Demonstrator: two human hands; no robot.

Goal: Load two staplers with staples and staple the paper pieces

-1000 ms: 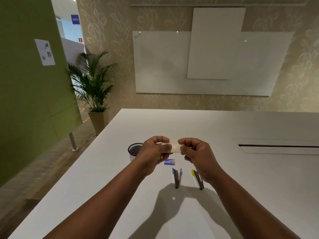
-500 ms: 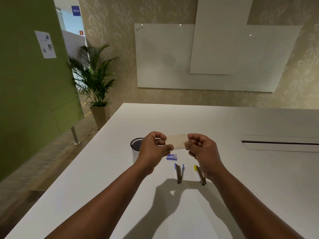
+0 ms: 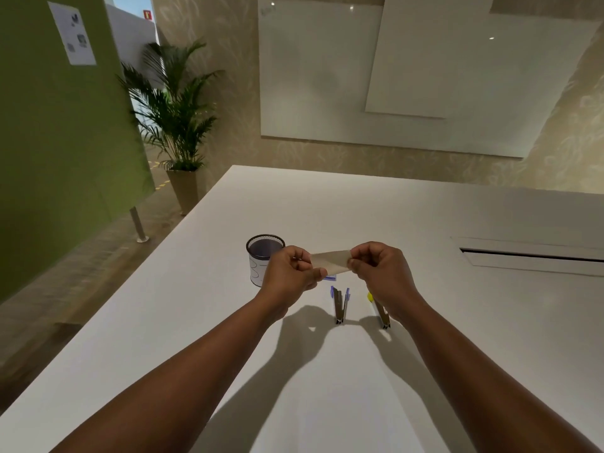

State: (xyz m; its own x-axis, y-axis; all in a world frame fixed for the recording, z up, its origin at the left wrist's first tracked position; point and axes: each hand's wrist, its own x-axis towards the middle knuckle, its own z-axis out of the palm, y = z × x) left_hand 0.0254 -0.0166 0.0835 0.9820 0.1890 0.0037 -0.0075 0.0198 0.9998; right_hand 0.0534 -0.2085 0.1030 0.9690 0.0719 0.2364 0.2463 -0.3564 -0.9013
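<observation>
A small beige paper piece (image 3: pixel 330 262) is held above the white table (image 3: pixel 196 315) between both hands. My left hand (image 3: pixel 289 276) pinches its left end and my right hand (image 3: pixel 380 273) pinches its right end. Below them a blue stapler (image 3: pixel 340 304) lies opened up on the table. To its right lies a yellow stapler (image 3: pixel 379 310), partly hidden by my right wrist. A small blue staple box (image 3: pixel 330 277) peeks out under the paper.
A black mesh cup (image 3: pixel 263 261) stands on the table just left of my left hand. A cable slot (image 3: pixel 529 255) is cut into the table at the right. A potted palm (image 3: pixel 176 125) and a green partition (image 3: pixel 58 142) stand beyond the left edge.
The camera has tilted down, so the scene sits higher in view. The paper has tilted flatter between the two hands, which stay close together over the staplers.
</observation>
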